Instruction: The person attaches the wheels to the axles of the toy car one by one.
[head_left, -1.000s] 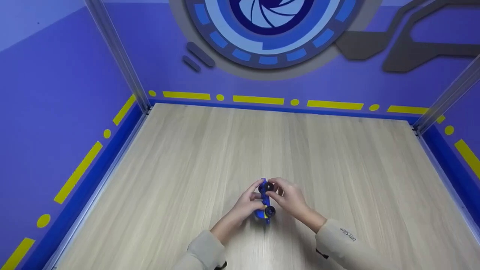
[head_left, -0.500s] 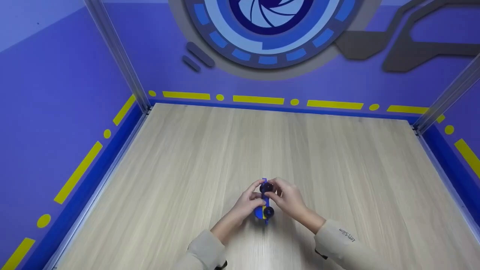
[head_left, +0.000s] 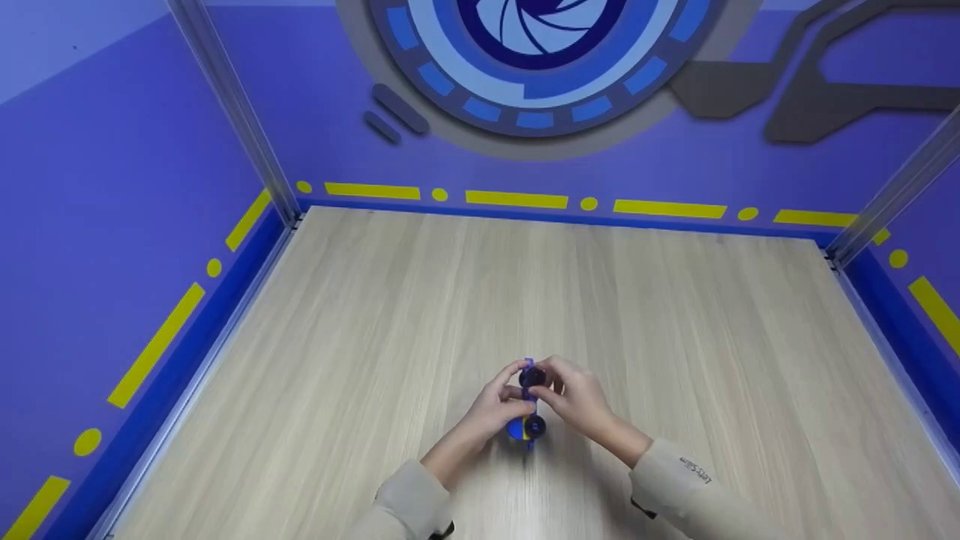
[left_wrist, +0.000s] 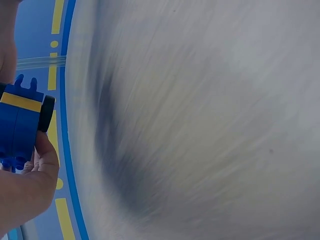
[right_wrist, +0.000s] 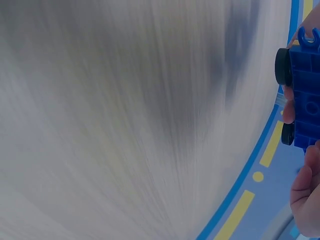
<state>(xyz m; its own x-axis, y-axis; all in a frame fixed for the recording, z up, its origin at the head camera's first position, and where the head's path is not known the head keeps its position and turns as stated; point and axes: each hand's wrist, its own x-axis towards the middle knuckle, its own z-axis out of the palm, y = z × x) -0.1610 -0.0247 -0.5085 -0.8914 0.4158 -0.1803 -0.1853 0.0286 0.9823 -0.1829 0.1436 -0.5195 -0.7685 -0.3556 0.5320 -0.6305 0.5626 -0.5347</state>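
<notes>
A small blue toy car [head_left: 516,428] with a yellow stripe and black wheels is held up over the wooden table, its length pointing away from me. My left hand [head_left: 492,409] grips its left side, thumb across the body. From the right, my right hand [head_left: 577,391] pinches the car's far end by the far wheel [head_left: 532,376]. In the left wrist view, the blue body [left_wrist: 19,122] and a wheel [left_wrist: 46,113] show above the left hand's fingers. The right wrist view shows the car's ribbed underside [right_wrist: 306,95] and a hook-like end; fingers hide part of it.
The wooden table [head_left: 420,300] spreads around the hands. A blue-purple printed back wall [head_left: 315,120] and side walls with yellow dashes enclose it. Metal posts [head_left: 240,105] stand at the far corners.
The car has turned slightly between my hands, and its near wheel has shifted a little to the left. Both hands stay almost where they were, still holding it.
</notes>
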